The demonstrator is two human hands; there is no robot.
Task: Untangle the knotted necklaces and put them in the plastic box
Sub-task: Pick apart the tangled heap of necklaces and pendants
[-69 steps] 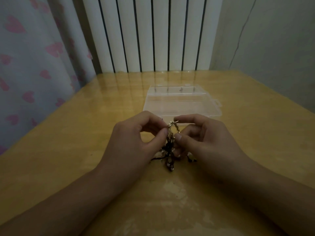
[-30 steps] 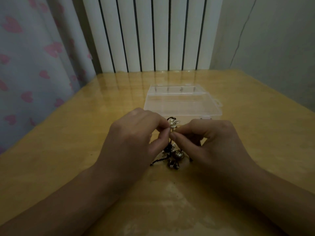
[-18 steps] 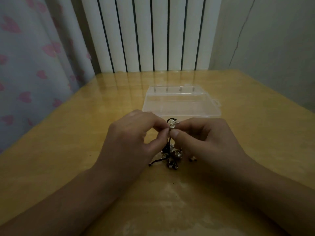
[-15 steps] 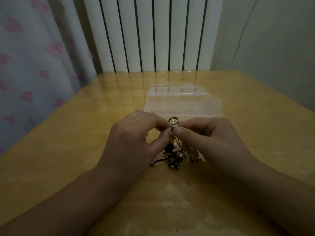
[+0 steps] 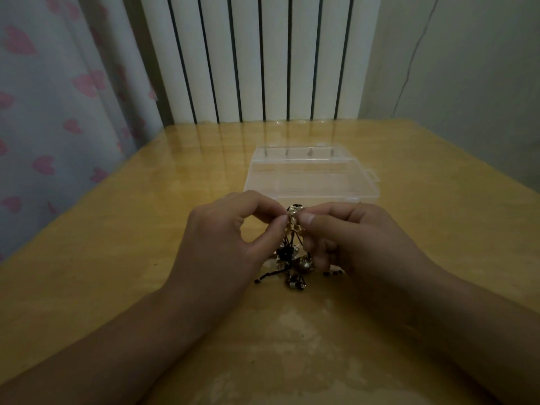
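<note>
Both hands raised just in front of the clear plastic box (image 5: 311,176), on its near side, working the knotted necklaces (image 5: 292,249). Left hand (image 5: 222,244) pinching the gilt top of the tangle between thumb and forefinger; right hand (image 5: 359,241) pinching the same top from the other side, thumbnail turned up. Grip on both sides clenched on the necklaces, neither released.

Compared with a moment ago: top of the tangle lifted a little higher and drawn out, so that thin dark cords now run down from the pinch to a black-and-gold clump lower down. Two seconds back, fingers held lower on the bundle; now at its very crown. Loose cord ends and small beads trailing on the bench (image 5: 117,229), on the near side of the box, directly under the hands.

Meaning for the task, as a judgement: strands beginning to separate near the top, but the knot lower down apparently intact, so untangling only started. Box open, lid folded back away from the hands, nothing visible inside; no necklace stowed yet. Likely next: teasing one strand free of the clump, gently, since thin cords may tighten if pulled hard.
</note>
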